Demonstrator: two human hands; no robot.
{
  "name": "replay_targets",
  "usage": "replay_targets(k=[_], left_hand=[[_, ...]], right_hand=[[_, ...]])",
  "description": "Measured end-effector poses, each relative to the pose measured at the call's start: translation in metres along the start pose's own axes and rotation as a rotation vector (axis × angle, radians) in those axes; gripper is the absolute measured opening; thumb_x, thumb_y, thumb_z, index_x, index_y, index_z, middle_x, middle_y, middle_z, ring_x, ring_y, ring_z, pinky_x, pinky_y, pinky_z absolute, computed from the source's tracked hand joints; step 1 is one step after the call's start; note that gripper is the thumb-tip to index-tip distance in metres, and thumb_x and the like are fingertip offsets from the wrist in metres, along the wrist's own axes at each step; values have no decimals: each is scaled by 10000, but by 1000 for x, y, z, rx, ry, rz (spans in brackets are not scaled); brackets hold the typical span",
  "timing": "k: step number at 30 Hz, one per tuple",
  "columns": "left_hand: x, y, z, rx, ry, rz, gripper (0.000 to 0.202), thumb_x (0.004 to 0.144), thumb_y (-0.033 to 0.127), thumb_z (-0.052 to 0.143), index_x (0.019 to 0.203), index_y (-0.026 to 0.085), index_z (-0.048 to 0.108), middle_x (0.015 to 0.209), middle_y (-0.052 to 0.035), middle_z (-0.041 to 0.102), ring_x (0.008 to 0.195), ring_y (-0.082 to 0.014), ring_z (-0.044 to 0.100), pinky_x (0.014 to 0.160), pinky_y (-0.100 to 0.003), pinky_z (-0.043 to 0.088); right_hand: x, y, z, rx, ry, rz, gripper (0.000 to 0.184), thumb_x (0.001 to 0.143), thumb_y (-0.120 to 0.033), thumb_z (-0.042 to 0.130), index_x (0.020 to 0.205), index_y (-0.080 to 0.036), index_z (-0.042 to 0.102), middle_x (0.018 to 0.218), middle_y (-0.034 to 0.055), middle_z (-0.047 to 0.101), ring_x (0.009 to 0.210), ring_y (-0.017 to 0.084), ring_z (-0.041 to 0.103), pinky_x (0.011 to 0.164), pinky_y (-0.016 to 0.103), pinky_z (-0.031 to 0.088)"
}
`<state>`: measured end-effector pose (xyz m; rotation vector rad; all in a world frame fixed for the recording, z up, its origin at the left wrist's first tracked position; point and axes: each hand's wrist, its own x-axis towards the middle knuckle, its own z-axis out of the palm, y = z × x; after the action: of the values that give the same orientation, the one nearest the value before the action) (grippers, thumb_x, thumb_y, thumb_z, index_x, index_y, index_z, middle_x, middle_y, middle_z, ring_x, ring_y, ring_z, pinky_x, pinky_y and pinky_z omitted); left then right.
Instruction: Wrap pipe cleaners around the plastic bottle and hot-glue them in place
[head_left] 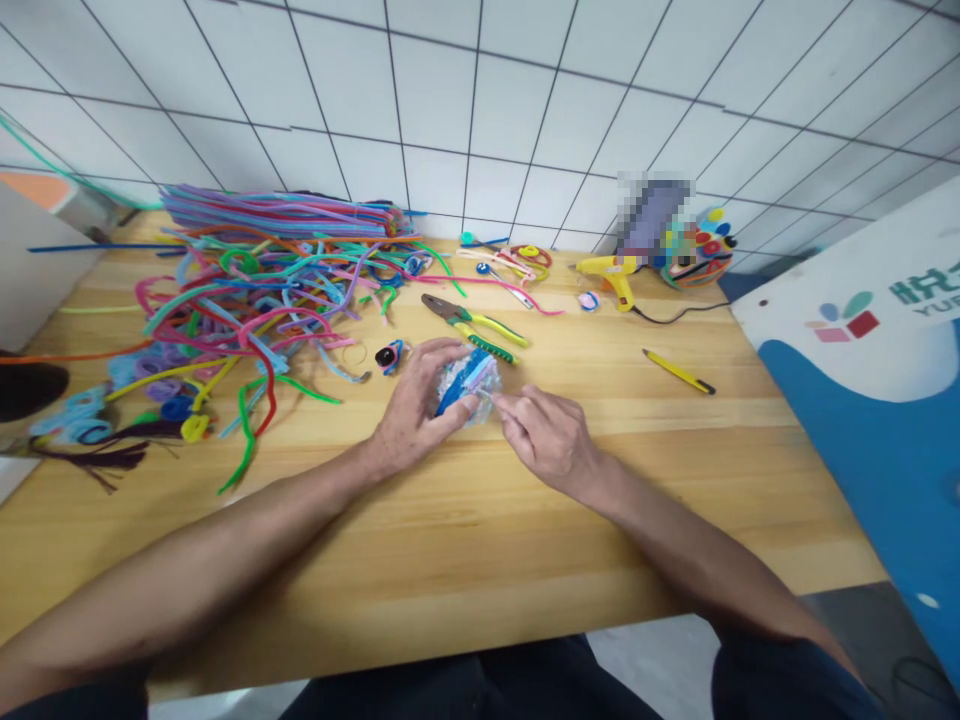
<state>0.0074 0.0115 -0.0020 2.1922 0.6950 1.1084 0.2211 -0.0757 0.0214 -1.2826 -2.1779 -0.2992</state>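
Near the middle of the table, my left hand point(416, 410) is closed around a clear, crinkly, plastic-looking bundle with blue and lilac strips point(474, 376). The thumb lies along its near side and the fingers reach behind it. My right hand point(551, 435) is at the bundle's right edge, its thumb and index finger pinched together. Whatever lies between those fingertips is too small to make out. Just beyond the bundle are pliers point(476, 325) with green and yellow handles. A small black-and-blue piece point(390, 357) sits left of the left hand's fingers.
A tangled heap of coloured pipe cleaners point(262, 300) covers the table's left, with a straight bundle of them point(285, 215) behind. At the back right stand a yellow glue gun point(616, 275) and a container of colourful bits point(697, 255). A yellow utility knife point(679, 371) lies right.
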Motion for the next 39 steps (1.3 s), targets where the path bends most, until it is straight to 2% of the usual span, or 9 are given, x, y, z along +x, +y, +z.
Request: replay_targets(k=[22,32,39], left_hand=[[0,-1,1,-6,8,27,450,1037,411,629,1446,276,498,1439,-122,577,1383,-294,556,1168,-520,485],[0,-4,4,-9,44,68,458,1029,384,654,1446,270,503,1423,-120,586,1364,-285,572,1150,-503,502],[1,-4,3,-19,28,66,463,1030,393,655,1449,269,501,1422,-123,578,1374,-282,562,1155,-492,500]], right_hand=[[-4,4,9,23,49,9,220,1026,-126,525,1131,-218,695,788,13,726,689,168,679,672,289,542],[-3,2,11,192,106,30,225,1021,-98,543,1187,-215,638,814,2,702,724,151,686,682,256,540],[-1,-3,7,373,78,176,152,1029,-151,564,1128,-214,662,852,6,724,683,123,644,647,247,512]])
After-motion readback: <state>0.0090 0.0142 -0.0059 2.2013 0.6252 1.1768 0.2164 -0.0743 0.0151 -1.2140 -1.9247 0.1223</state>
